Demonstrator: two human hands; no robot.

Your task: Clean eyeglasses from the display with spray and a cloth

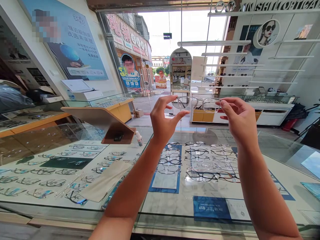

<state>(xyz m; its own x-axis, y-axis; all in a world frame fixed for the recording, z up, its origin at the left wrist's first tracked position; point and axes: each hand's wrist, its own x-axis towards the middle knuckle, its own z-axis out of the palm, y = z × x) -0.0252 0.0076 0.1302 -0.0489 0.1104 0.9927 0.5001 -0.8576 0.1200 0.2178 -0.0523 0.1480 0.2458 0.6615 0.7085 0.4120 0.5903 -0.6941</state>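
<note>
I hold a pair of clear-framed glasses (200, 104) up at arm's length, above the glass counter (175, 213). My left hand (165, 120) pinches the frame's left end between thumb and fingers. My right hand (237, 116) pinches the right end. The lenses face me and the street shows through them. Both forearms reach up from the bottom of the view.
Under the counter glass lie rows of spectacle frames (197, 160). A beige cleaning cloth (105, 181) rests on the counter at left, near a small bottle (139, 138) and a tilted wooden mirror stand (105, 123). More display cases (270, 106) and wall shelves stand beyond.
</note>
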